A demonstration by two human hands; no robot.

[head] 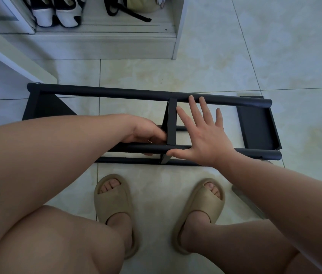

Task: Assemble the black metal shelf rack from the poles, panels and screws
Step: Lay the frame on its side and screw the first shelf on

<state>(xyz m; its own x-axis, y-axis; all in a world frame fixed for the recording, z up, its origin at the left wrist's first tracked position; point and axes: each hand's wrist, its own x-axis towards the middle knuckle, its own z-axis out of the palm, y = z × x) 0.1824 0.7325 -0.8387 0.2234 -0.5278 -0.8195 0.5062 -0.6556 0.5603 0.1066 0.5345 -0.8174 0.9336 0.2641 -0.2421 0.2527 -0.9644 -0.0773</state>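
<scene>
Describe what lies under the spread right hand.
Right hand spans the rack: thumb on the near pole, fingertips over the far pole. Whatever lies beneath its palm is hidden.

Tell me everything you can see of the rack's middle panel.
The middle panel is matte black, metal by its look, seen edge-on. It stands crosswise between the far pole and the near pole of the rack on the floor. The left hand grips the near pole beside it, thumb against its left face; the right hand spreads open just right of it.
</scene>
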